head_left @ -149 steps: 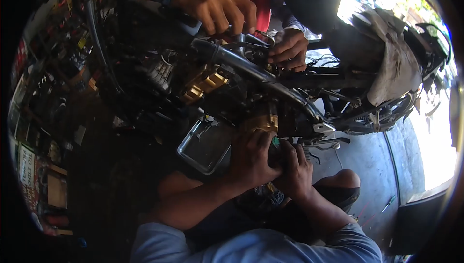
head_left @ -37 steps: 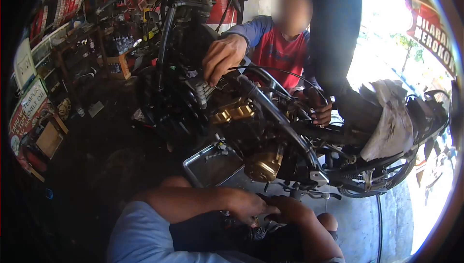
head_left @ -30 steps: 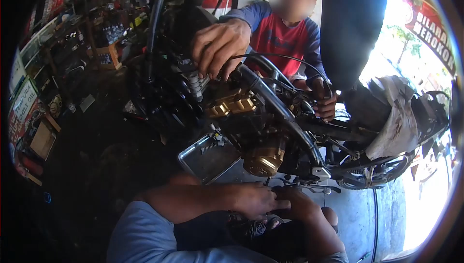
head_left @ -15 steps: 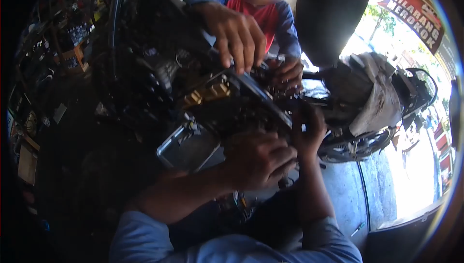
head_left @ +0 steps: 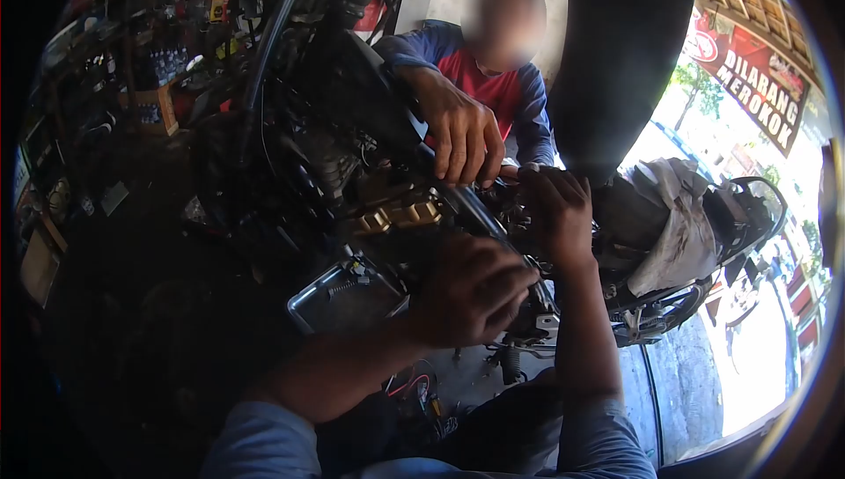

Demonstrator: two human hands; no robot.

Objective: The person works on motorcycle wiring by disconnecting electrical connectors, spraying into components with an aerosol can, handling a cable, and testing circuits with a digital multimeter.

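A partly stripped motorcycle [head_left: 326, 114] lies across the view, its dark frame tube [head_left: 484, 219] running between my hands. My left hand [head_left: 475, 290] is closed, fingers curled and thumb pressed in, just on the near side of the tube; what it pinches, if anything, is hidden. Farther over, my right hand [head_left: 559, 215] reaches past the tube, its bent fingers at the parts beside a co-worker's hand. That co-worker's hand [head_left: 462, 136] rests over the tube with fingers hanging down. A gold-coloured part [head_left: 398, 218] sits left of the tube.
A metal tray [head_left: 361, 303] with a spring and small pieces lies left of my left hand. A stained cloth [head_left: 678, 250] drapes the motorcycle's rear. The co-worker [head_left: 484, 83] faces me across it. Wires and tools [head_left: 431, 400] lie below; a cardboard box [head_left: 154, 109] stands far left.
The view has tilted up, so the motorcycle sits lower in it. My right hand has moved away from me, over the tube towards the co-worker's hands. My left hand stays curled nearby.
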